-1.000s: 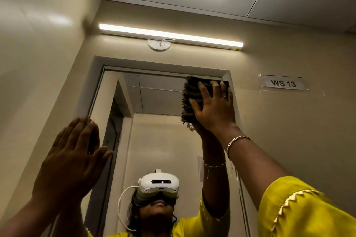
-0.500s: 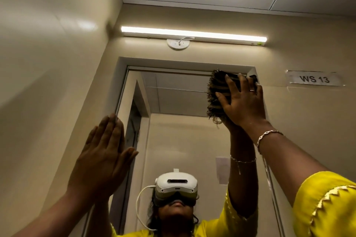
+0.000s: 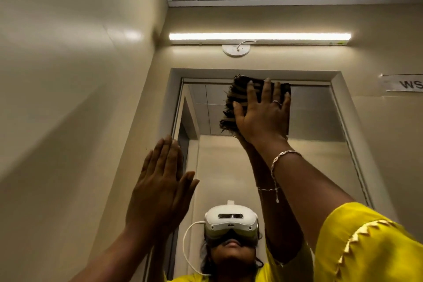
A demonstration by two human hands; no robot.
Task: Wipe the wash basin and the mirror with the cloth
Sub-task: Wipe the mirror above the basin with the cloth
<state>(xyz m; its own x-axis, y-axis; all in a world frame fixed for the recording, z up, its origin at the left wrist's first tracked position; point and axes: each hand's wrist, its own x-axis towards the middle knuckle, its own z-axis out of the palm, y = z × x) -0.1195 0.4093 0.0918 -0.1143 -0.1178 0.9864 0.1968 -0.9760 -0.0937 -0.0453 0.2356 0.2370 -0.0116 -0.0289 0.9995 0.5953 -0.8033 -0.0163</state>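
The mirror [image 3: 320,117] is set in a recessed frame on the beige wall ahead and reflects a person in yellow wearing a white headset. My right hand [image 3: 263,114] lies flat on a dark striped, fringed cloth [image 3: 235,103], pressing it against the glass near the mirror's top edge, left of centre. My left hand [image 3: 160,188] is flat against the mirror's left frame lower down, fingers together, holding nothing. The wash basin is out of view.
A lit tube light [image 3: 259,36] runs along the wall above the mirror, with a round white fitting [image 3: 235,49] under it. A beige side wall [image 3: 68,98] stands close on the left. A paper label [image 3: 405,83] is stuck at the right.
My right hand has slid the cloth leftwards along the mirror's top, from the upper right corner towards the middle. The view has swung left. My left hand stays flat on the frame.
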